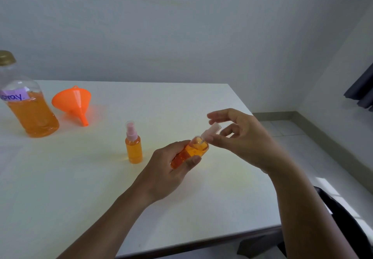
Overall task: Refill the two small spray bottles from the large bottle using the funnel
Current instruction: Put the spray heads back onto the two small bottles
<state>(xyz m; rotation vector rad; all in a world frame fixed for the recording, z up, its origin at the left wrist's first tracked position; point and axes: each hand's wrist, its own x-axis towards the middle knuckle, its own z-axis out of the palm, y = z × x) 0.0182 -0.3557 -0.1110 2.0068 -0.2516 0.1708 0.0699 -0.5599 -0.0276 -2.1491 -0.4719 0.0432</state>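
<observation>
Close to the finish, by the look of it: a person's right hand (pixel 238 137) pinches the pale plastic spray head (pixel 212 130) between thumb and forefinger, the other fingers loosely spread, at the neck of a small clear spray bottle full of orange liquid (pixel 193 151). The left hand (pixel 171 169) wraps fingers and thumb round that bottle's body and holds it tilted above the white table (pixel 181 208), neck toward the right hand. Whether the head is screwed home or only resting in the neck cannot be told from here. Just to the left, the second small spray bottle (pixel 133 147) stands upright on the table, pink sprayer and clear cover on, orange liquid up to its shoulder. Well apart, at the far left, the bright orange plastic funnel (pixel 73 102) lies on its side beside the large clear bottle with a handwritten label (pixel 30 109), roughly half full and wearing its gold cap (pixel 7 57). Both small bottles appear filled; what seems left is securing the sprayer and setting the bottle down.
</observation>
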